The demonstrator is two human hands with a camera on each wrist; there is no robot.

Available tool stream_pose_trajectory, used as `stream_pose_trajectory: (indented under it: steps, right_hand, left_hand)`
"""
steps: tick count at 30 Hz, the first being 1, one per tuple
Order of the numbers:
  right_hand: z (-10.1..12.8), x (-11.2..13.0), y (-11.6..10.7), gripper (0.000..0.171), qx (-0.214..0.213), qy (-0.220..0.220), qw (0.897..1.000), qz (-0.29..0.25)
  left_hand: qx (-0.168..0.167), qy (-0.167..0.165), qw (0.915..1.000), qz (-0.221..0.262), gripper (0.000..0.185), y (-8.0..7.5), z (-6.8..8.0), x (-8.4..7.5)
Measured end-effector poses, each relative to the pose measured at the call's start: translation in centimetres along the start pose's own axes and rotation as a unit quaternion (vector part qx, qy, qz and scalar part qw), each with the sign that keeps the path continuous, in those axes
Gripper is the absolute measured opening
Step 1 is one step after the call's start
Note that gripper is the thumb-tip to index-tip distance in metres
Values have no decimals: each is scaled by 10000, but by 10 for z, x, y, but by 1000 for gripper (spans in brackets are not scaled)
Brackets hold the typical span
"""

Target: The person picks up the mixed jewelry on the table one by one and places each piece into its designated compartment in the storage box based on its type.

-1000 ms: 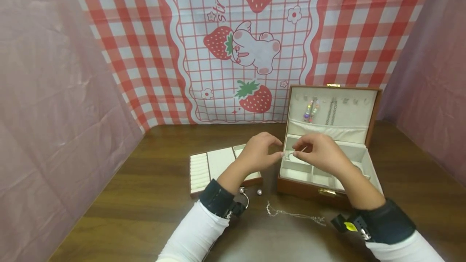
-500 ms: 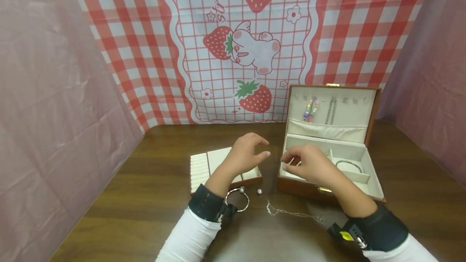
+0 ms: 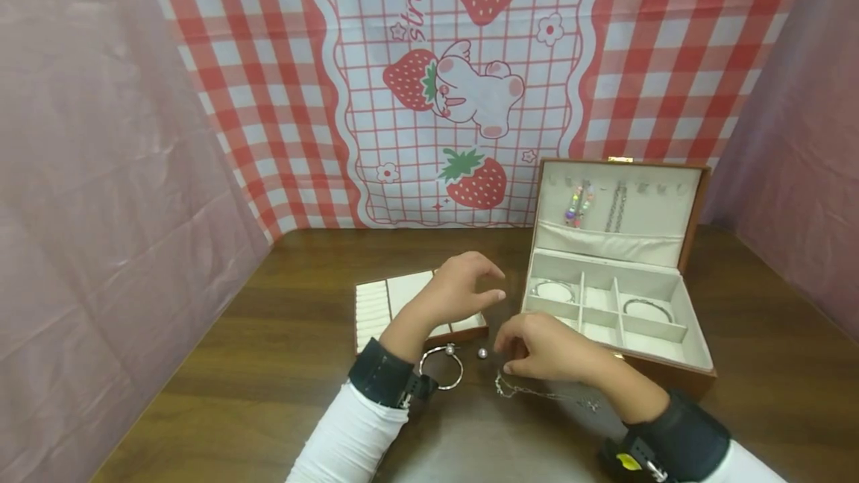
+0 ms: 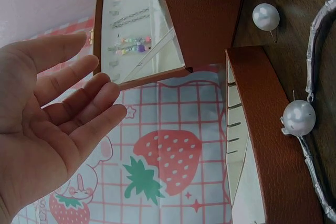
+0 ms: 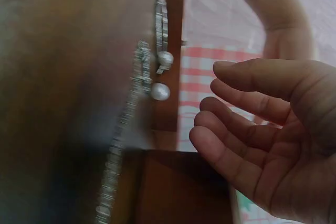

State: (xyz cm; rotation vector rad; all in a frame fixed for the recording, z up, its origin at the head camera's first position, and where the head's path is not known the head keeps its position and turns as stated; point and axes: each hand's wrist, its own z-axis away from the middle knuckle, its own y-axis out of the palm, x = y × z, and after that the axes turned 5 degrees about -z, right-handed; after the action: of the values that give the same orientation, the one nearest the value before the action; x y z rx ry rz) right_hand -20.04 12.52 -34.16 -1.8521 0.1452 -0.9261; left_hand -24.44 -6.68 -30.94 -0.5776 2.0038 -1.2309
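My left hand (image 3: 459,289) hovers over the right part of a small jewelry tray (image 3: 406,293), fingers relaxed and holding nothing. Lower and to the right, my right hand (image 3: 546,349) is in the air near a silver chain (image 3: 530,392) on the table, its fingers loosely bent and no object between them. Two pearl earrings lie close by: one pearl (image 3: 482,353) on its own, another pearl (image 4: 299,118) against the silver bangle (image 3: 441,387). Behind the right hand stands the open jewelry box (image 3: 698,345), with one bangle (image 3: 553,291) in its back-left compartment and another bangle (image 3: 647,309) at back right.
The box's raised lid (image 3: 617,200) carries a beaded bracelet (image 3: 579,205) and a chain necklace (image 3: 616,207) on its hooks. A red-and-white strawberry cloth (image 3: 463,95) hangs behind the brown table (image 3: 221,364), with pink curtains (image 3: 101,170) at the sides.
My right hand has moved from the box's back-left compartment down toward the silver chain, and a bangle now shows in that compartment. My left hand has drawn back left from the box.
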Motion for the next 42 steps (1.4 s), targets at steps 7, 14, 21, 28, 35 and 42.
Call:
stream_pose_trajectory:
  steps: [7, 14, 21, 28, 35, 42]
  right_hand:
    - [0, -8, 17, 20, 504, 228, 9982, -244]
    - [1, -11, 25, 24, 723, 418, 9957, -399]
    - [0, -14, 29, 21, 643, 171, 9977, -104]
    - [0, -13, 34, 22, 715, 58, 9974, 83]
    - [1, -10, 35, 25, 796, -111, 9967, 144]
    - [3, -5, 37, 26, 814, -244, 9957, 359]
  left_hand:
    - [52, 149, 9998, -80, 27, -1, 0, -4]
    - [142, 209, 9996, -145, 27, 1, 0, -3]
    - [175, 390, 9988, -236, 26, 5, -2, -4]
    - [176, 413, 9987, -250, 24, 9, -2, -3]
    - [164, 447, 9988, -145, 25, 9, -1, -2]
    - [215, 476, 9985, -155, 22, 9, -2, -1]
